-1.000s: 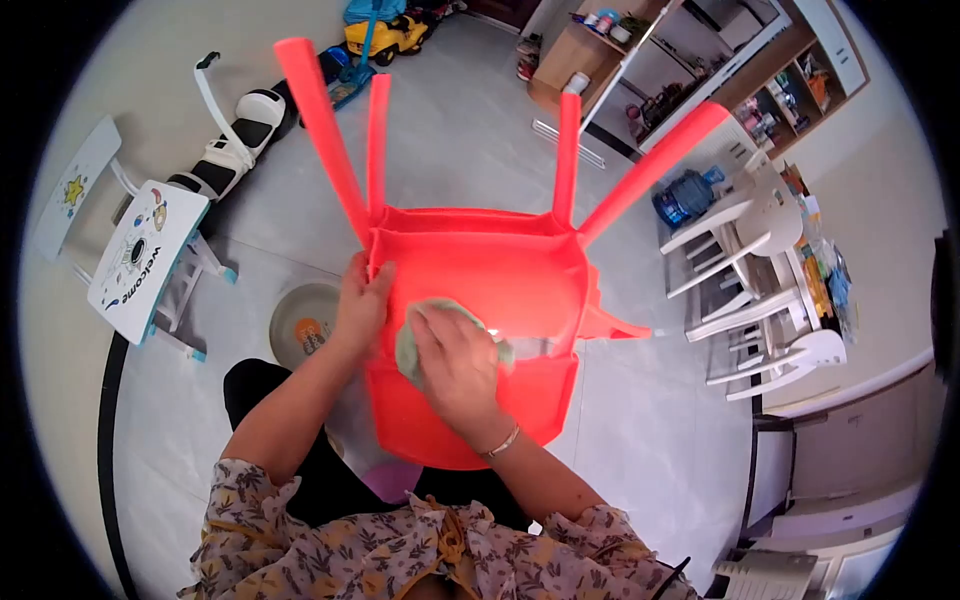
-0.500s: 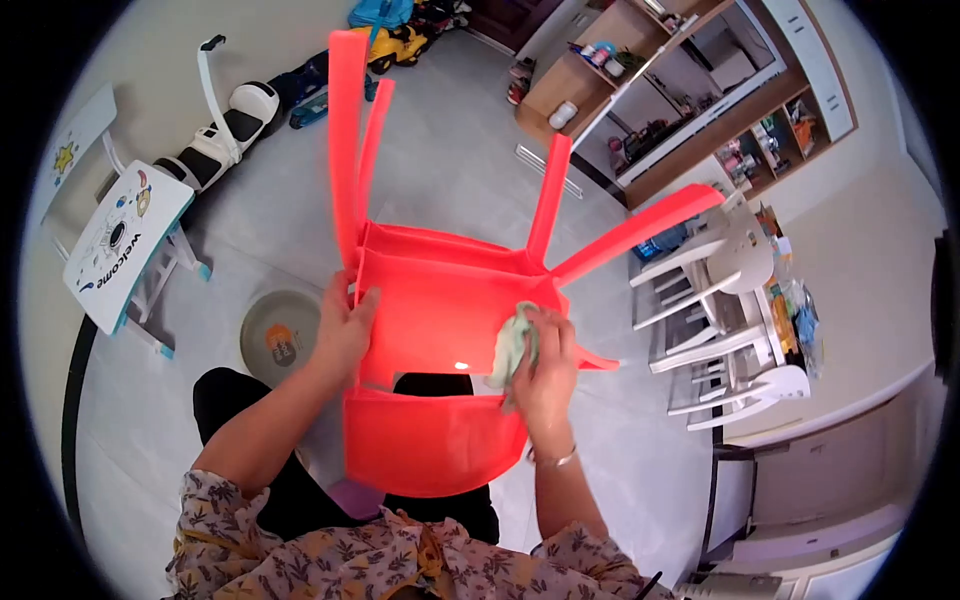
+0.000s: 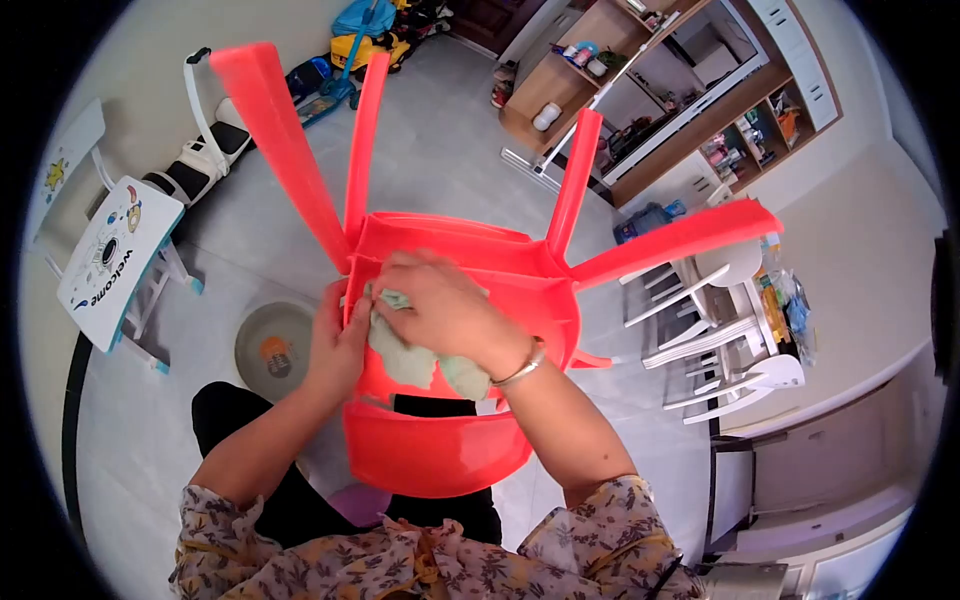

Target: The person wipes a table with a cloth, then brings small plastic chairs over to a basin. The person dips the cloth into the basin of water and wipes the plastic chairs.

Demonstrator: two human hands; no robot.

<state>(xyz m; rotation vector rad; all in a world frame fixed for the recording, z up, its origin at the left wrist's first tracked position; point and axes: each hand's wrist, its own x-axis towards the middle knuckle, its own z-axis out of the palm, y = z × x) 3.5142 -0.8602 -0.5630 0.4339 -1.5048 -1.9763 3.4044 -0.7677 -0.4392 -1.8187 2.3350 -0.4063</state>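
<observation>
A red plastic chair is turned over in front of me, its legs pointing up and away and its backrest toward my body. My left hand grips the left edge of the seat. Pressed against the seat's underside near that same edge, my right hand holds a pale green cloth. The cloth hangs loosely below the fingers, and the right hand is slightly blurred. Part of the seat is hidden behind the right hand and forearm.
A grey basin stands on the floor at left. Beyond it are a small white desk marked "welcome" and a white ride-on toy. White chairs stand at right, with a wooden shelf unit at the back.
My right hand has moved left across the seat's underside with the cloth, from the right side to near my left hand. The chair has tilted slightly, its legs spreading wider in view.
</observation>
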